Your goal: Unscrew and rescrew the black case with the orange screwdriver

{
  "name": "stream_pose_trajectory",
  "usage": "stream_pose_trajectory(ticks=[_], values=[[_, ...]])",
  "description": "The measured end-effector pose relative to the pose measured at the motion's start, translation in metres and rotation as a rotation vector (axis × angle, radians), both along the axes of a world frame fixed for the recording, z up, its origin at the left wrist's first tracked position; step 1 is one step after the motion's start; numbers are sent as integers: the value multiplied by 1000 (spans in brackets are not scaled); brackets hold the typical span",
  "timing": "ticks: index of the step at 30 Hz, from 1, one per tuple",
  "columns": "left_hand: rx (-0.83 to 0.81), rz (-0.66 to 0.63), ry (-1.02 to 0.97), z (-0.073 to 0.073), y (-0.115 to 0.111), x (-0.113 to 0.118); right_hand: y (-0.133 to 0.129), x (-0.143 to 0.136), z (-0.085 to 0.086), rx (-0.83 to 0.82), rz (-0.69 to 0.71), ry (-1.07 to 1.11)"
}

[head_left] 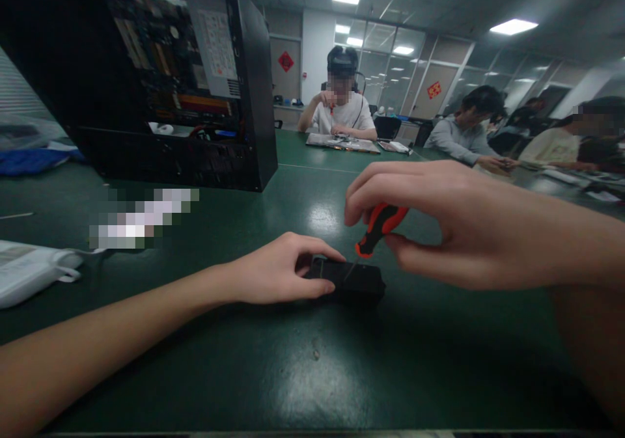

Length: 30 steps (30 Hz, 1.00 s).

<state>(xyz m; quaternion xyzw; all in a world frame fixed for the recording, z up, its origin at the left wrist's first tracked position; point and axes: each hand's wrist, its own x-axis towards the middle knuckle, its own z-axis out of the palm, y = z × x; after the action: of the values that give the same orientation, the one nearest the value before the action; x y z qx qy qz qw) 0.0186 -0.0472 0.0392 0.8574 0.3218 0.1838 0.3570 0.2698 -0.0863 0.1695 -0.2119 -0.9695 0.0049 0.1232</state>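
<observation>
A small black box-shaped device (361, 278) lies on the green table top. My left hand (288, 272) grips its left end between thumb and fingers. My right hand (439, 220) is closed around the orange and black handle of a screwdriver (375, 230). The screwdriver is tilted, and its thin shaft points down to the upper face of the black device. Whether the tip sits in a screw is too small to tell.
An open computer case (195, 158) stands at the back left, its inner boards showing. A white plastic object (34, 272) lies at the left edge, near a blurred item (146, 220). Across the table a person (342, 109) works over a flat panel (342, 144); others sit at the right.
</observation>
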Motion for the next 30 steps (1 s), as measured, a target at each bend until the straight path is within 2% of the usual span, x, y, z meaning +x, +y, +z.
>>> stream_pose_trajectory(ticks=[3,8,12,15,20,22,25,27,30], values=[[2,-7,-6,0,0,-1,3,-2,-2,1,2,-7],[15,1,6,0,0,-1,6,-5,-6,190,-87,34],[7,4,22,3,-1,-1,-3,2,0,25,3,-41],[-1,4,19,3,-1,-1,-5,3,2,4,3,-62],[4,-11,12,0,1,-2,7,-4,-6,8,70,72],[11,-1,9,0,0,-2,9,-4,-6,-57,132,123],[36,-8,-10,1,-1,-1,5,-2,-2,-167,209,74],[45,-27,-26,1,-1,0,0,-3,0,-180,198,37],[45,-48,-36,0,0,-1,-5,-10,-5,-102,124,76]])
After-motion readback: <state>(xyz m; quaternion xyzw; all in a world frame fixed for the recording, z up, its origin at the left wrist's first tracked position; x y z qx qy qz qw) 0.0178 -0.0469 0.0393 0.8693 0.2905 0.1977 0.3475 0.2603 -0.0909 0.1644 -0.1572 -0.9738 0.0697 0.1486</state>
